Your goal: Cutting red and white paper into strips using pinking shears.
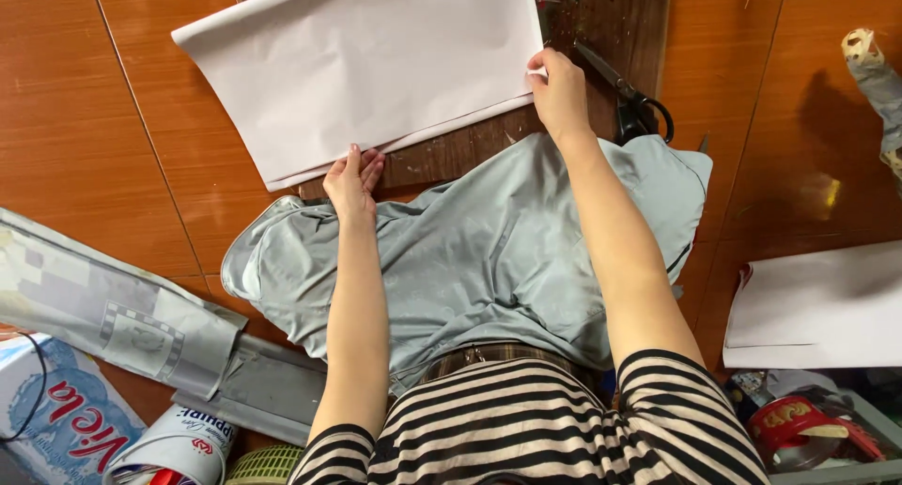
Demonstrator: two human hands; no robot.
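Folded white sheet, laid slantwise across a dark wooden board on the tiled floor, doubled edges toward the lap. Pinched at its right-hand corner by the right hand, thumb and fingers closed on the edge. Pressed at its near edge by the left hand, fingers out flat, grasping nothing. Judged as the squaring-up stage of a fold, layers nearly flush. Called for, in any further move: the corner kept pinched, and steady flat pressure along the edge so the layers did not slip. Just beside the right hand, black-handled scissors on the board. Nearer, grey cloth spread over the lap; well apart to the right, another white sheet; to the left, a grey printed roll.
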